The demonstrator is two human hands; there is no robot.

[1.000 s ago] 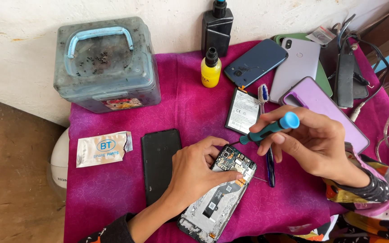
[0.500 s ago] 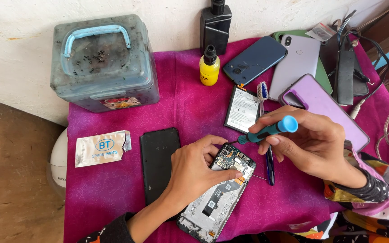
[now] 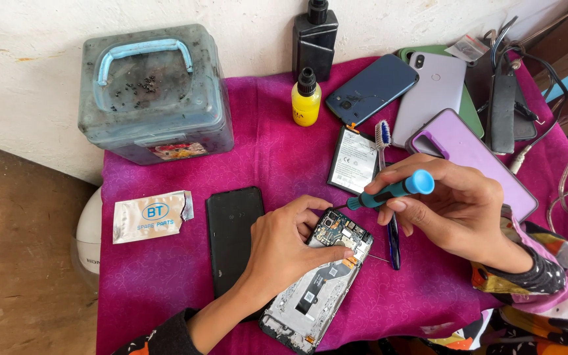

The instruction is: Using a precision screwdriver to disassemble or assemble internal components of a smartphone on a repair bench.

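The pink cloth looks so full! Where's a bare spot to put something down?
Bare pink cloth lies between the grey box, yellow bottle and black panel. Another patch sits right of the opened phone. The top right, with its phones and cables, is crowded.

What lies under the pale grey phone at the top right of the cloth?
A green phone or case pokes out from under the pale grey phone, showing along its top and right edges. The rest of it is covered, so its front cannot be seen.

Whitewashed wall (image 3: 47, 79) behind, brown floor (image 3: 14, 263) left; table under magenta cloth (image 3: 264, 151) — daylight
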